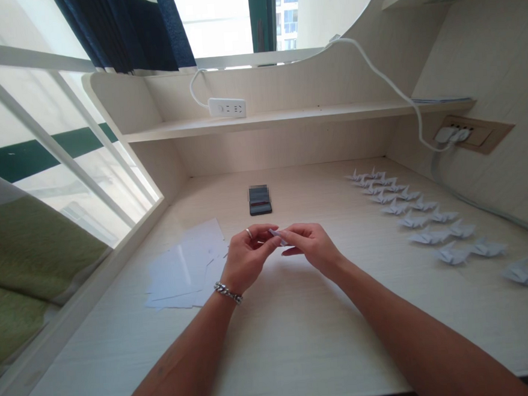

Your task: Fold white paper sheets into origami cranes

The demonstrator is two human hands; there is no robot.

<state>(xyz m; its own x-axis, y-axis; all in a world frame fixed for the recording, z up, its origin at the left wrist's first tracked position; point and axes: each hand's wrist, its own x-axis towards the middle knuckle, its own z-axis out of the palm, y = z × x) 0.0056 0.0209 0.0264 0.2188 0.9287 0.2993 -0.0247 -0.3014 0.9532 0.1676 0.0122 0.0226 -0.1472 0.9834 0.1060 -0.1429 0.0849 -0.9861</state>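
Small paper piece in my grip
My left hand and right hand both pinch it above the desk.

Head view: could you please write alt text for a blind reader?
A left hand and right hand pinch a small folded paper above a desk. Paper sheets lie left, a dark device beyond, folded paper birds right.

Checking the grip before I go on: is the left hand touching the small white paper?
Touching. The head view shows the left hand with its thumb against the small white paper.
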